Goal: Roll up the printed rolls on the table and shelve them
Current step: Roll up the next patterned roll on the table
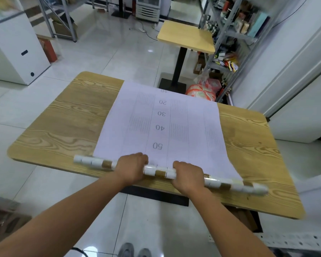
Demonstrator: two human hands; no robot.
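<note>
Wood-grain table [63, 117], near edge at 6 o'clock. Printed roll [159, 173] lies along that edge, slightly slanted; left end points to 9 o'clock, right end to 4 o'clock. White tube with brown bands, both ends sticking out past the paper.

Sheet [167, 123] runs flat from the roll toward 12 o'clock, far end overhanging the table's far edge. Numbers 50, 40, 30, 20 read upside down up its middle.

Left hand [132, 167] on the roll at 7 o'clock of the sheet, knuckles up, fingers held together and curled over the tube. Right hand [188, 176] just beside it toward 3 o'clock, same curled grip. A short stretch of roll shows between them. Fingertips of both hidden.

Small table [185, 36] at 12 o'clock. Stocked shelf rack [228, 32] at 1 o'clock.
</note>
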